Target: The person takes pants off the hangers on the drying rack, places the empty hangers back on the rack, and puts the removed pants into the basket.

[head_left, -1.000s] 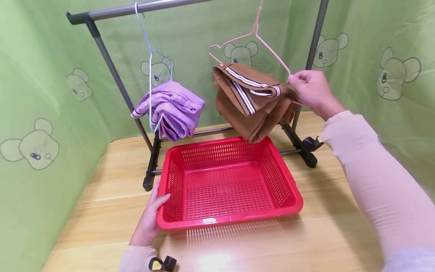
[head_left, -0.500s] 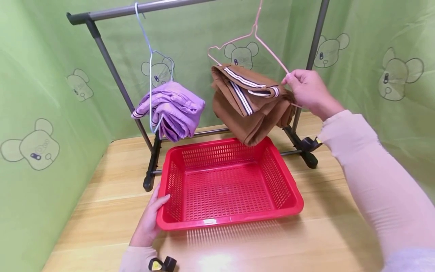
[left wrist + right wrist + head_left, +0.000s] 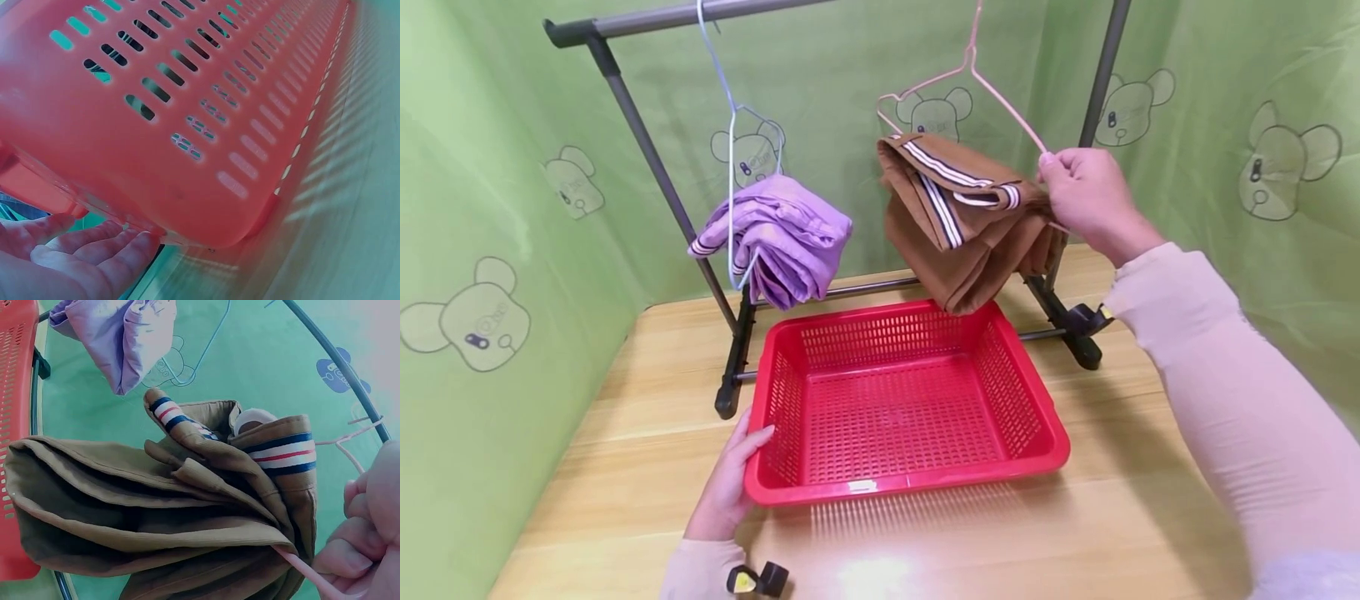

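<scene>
My right hand (image 3: 1090,196) pinches the lower right corner of a pink wire hanger (image 3: 1011,108), its curled fingers close-up in the right wrist view. Folded brown trousers (image 3: 947,225) with a white-and-dark striped trim drape over that hanger, above the far rim of a red plastic basket (image 3: 910,482). At the basket's left side, my left hand (image 3: 730,479) grips the rim, thumb over the top and fingers along the outer wall. The left wrist view shows those fingertips against the slotted basket wall (image 3: 125,156). The pink hanger's hook runs out of the head view.
A blue hanger (image 3: 732,167) with folded purple trousers (image 3: 790,237) hangs at the left from a grey metal rack (image 3: 647,150). The rack's black feet (image 3: 727,392) stand on a wooden table (image 3: 580,500). Green curtains (image 3: 850,92) with bear drawings surround the back and sides.
The right hand, pink hanger and brown trousers shift slightly left, then back to the right. The left hand and basket stay where they were.
</scene>
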Motion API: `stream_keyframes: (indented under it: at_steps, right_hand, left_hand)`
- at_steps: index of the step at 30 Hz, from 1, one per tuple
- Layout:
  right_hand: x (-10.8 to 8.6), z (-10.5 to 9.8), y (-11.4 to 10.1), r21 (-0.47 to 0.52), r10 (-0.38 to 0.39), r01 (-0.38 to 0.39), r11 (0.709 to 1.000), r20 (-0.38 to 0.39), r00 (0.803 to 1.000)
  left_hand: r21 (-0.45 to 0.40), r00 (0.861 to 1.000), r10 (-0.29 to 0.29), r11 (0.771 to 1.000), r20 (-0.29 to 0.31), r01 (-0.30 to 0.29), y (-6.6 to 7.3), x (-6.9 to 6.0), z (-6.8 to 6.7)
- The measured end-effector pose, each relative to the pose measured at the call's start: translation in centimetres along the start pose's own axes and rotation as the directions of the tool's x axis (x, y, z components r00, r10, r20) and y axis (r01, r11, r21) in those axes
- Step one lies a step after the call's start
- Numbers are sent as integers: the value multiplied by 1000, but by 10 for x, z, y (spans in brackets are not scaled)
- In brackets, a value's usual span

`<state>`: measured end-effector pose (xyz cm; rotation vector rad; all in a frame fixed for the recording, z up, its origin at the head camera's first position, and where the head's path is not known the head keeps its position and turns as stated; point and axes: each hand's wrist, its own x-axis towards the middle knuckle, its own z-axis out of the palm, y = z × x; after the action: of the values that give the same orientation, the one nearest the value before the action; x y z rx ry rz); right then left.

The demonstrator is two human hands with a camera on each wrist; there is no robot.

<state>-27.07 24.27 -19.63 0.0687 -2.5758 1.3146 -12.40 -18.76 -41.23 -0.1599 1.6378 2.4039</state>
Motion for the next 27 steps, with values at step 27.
stream_keyframes:
  at_steps: [27]
  right_hand:
    - [-9,4,-8,72,-2,7,997,-65,998]
  left_hand:
    - [44,1000,12,999,-2,-12,-1,-1,-1]
